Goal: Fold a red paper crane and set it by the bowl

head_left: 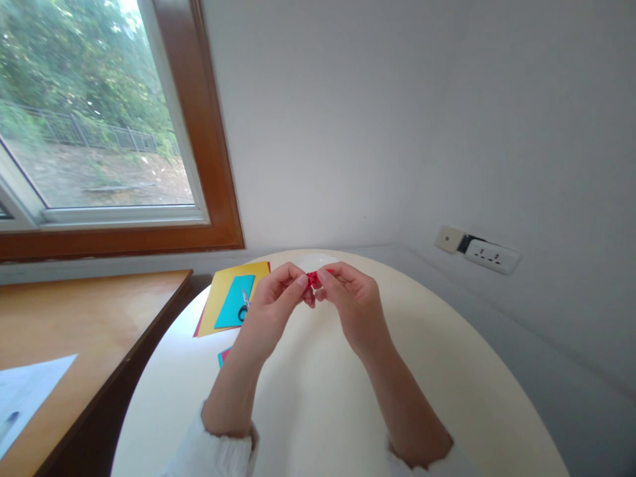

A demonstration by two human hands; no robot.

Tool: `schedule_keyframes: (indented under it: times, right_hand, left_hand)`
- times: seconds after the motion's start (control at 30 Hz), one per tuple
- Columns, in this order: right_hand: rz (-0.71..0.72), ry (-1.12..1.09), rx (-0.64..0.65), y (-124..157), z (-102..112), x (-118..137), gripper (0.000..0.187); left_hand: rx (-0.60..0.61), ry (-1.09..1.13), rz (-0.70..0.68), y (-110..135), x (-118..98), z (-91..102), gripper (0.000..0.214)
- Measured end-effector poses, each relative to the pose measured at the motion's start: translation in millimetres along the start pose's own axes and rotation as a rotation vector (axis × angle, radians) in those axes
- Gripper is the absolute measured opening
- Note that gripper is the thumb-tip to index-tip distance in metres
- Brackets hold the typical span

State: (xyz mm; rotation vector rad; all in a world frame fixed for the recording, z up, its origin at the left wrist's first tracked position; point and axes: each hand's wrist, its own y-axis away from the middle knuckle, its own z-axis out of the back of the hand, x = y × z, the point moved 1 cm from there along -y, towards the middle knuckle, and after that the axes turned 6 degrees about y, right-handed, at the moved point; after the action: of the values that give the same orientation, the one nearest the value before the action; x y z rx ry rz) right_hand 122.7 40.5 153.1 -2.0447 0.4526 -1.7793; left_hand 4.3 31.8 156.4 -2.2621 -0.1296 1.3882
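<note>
A small red folded piece of paper (314,279) is pinched between the fingertips of both hands above the round white table (447,371). My left hand (274,298) grips its left side with thumb and fingers closed. From the right, my right hand (348,301) holds the other side, fingers curled. Most of the paper is hidden by the fingers. Both hands are raised a little above the table's far half.
A yellow sheet (223,298) with a teal sheet (234,302) and small scissors (244,306) lies at the table's far left. A wooden desk (74,331) with a white paper (24,391) stands left. A wall socket (489,255) is at the right.
</note>
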Motion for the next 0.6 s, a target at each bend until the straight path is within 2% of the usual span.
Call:
schedule_keyframes:
  times: [0.13,0.43,0.6]
  right_hand:
    - [0.010,-0.001,0.005,1.0,-0.5,1.9,0.016]
    - [-0.077,-0.212,0.086,0.0,-2.7,-1.1,0.016]
    - [-0.094,-0.248,0.098,0.0,-3.7,1.5,0.016]
  left_hand:
    - [0.026,0.055,0.016,-0.1,-0.7,-1.0,0.023]
    - [0.064,0.190,0.050,-1.0,2.6,1.1,0.022]
    - [0.088,0.238,0.055,-2.2,4.5,2.6,0.020]
